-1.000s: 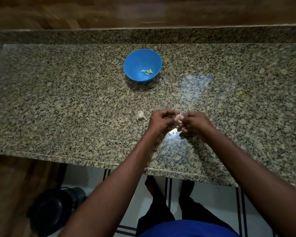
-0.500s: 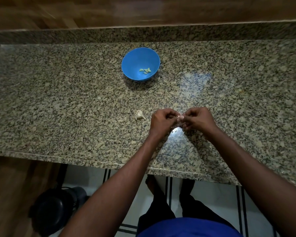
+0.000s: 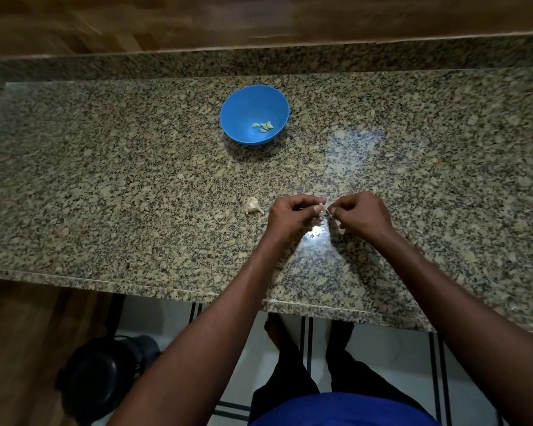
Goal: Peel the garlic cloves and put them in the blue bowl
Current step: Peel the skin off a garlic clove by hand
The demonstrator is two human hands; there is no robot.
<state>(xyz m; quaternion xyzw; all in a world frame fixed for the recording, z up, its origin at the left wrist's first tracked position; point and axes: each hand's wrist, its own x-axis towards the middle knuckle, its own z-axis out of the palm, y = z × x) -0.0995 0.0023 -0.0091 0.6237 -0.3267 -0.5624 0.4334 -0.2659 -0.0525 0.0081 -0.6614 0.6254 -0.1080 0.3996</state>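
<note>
The left hand point(image 3: 293, 215) and the right hand point(image 3: 362, 215) are close together over the near part of the granite counter point(image 3: 105, 210), the fingers of both curled. Between them is a garlic clove point(image 3: 320, 210): the left hand pinches it with thumb and fingertips, and the right hand pinches at a pale piece at its side, which looks like the loose skin, though the piece is too small to tell for sure. I judge the step in hand to be the peeling of this clove.

The blue bowl point(image 3: 243, 118) stands well apart from the hands at about 11 o'clock, and a few peeled cloves point(image 3: 262, 126) lie on its bottom. Just beside the left hand, at 9 o'clock, a piece of garlic head point(image 3: 253, 206) lies on the counter, so more work probably remains.

To do the step well, the left hand should hold the clove firmly but not crush it, while the right hand pulls the skin away in long strips, from the tip toward the root end. It is better to turn the clove a little after each pull, so no thin skin stays on it. The clove is small and smooth, so it can slip out.
</note>
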